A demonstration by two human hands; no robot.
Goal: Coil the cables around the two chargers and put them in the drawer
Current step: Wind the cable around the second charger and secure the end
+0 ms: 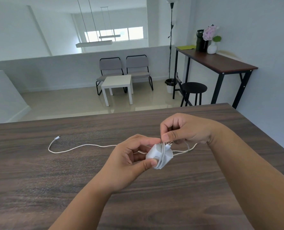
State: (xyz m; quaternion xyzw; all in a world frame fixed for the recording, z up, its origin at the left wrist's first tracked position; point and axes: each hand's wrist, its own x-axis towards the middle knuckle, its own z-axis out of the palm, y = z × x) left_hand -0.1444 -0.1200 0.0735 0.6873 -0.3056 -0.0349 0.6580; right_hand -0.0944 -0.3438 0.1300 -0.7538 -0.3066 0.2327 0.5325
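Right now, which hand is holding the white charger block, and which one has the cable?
The left hand grips the white charger between thumb and fingers. The right hand, just above it, pinches the white cable that loops around the charger.

Overall light: bright, even, cool daylight.
Source: window (114, 34) high in the far wall, overexposed to near white.
Shadows: soft and faint; a weak one on the desk (38, 180) beneath the forearms.
Glare: pale sheen on the floor (71, 100) tiles.
Sharpness: slightly soft throughout; fine detail smeared, compression visible.
Distortion: wide-angle; desk edge and walls bow toward frame edges.
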